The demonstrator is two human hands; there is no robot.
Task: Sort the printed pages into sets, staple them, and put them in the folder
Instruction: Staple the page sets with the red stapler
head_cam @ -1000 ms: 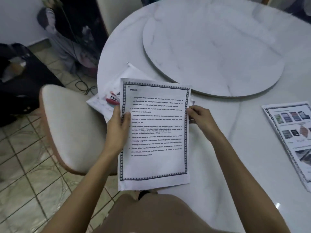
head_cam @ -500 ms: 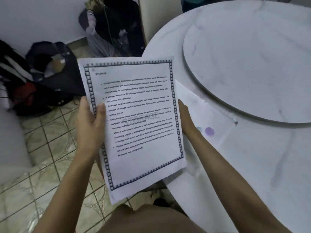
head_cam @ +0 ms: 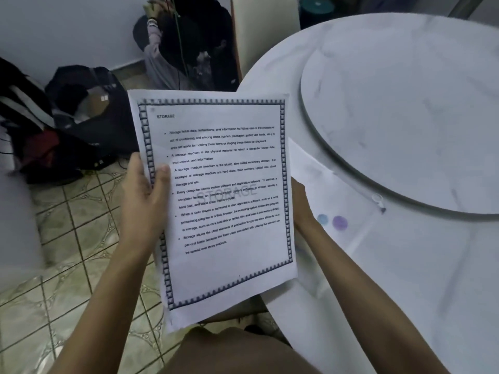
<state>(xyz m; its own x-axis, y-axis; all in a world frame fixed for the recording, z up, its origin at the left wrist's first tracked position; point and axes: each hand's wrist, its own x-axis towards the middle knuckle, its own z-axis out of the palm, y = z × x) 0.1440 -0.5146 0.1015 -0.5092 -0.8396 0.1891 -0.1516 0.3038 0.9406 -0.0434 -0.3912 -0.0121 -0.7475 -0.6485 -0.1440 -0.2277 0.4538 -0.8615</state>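
Observation:
I hold a set of printed pages [head_cam: 229, 211] headed "STORAGE", with a dark patterned border, upright in front of me beside the table's left edge. My left hand [head_cam: 143, 195] grips the left margin, thumb on the front. My right hand [head_cam: 298, 206] holds the right edge from behind, mostly hidden by the paper. A translucent plastic folder [head_cam: 351, 211] with blue and purple dots and a snap button lies on the white marble table [head_cam: 405, 279], just right of the pages. No stapler is in view.
A round raised turntable [head_cam: 405, 117] fills the table's middle. Dark bags [head_cam: 81, 125] sit on the tiled floor at left by the wall. A pale padded chair seat [head_cam: 16, 217] is at the far left edge.
My view swung left and the pages rose off the table into both hands. The stapler, the loose sheets under it and the illustrated pages at right have left the frame.

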